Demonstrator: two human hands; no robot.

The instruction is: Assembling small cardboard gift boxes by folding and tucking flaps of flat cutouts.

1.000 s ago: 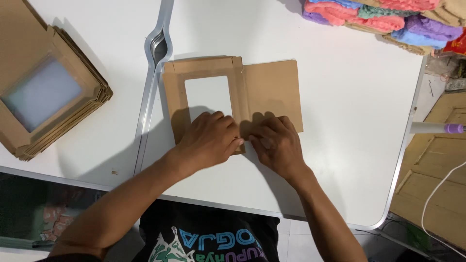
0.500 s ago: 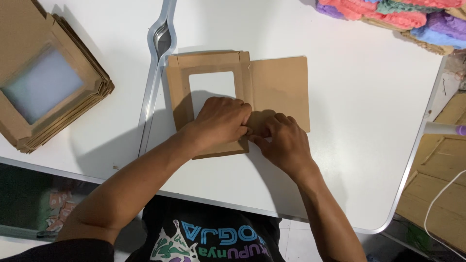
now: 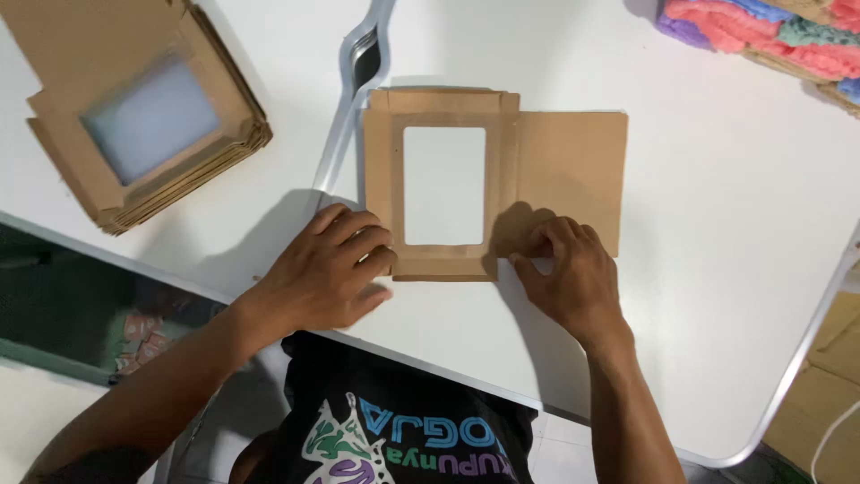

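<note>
A flat brown cardboard box blank [image 3: 502, 161] with a rectangular window cut-out lies on the white table [image 3: 717, 269]. My left hand [image 3: 327, 269] rests beside its lower left corner, fingertips touching the cardboard edge. On the blank's lower edge, below its plain right panel, my right hand [image 3: 564, 273] has its fingers curled and pinches a small flap. The flaps along the top and bottom of the windowed panel lie folded flat.
A stack of similar windowed cardboard blanks [image 3: 134, 116] sits at the top left. Colourful fluffy items in a cardboard holder [image 3: 761, 31] lie at the top right. A metal seam [image 3: 354, 81] joins two table tops. The table's edge runs close to my body.
Both hands slid apart from the middle of the blank's lower edge: the left to the lower left corner, the right to the lower right flap. The window is uncovered.
</note>
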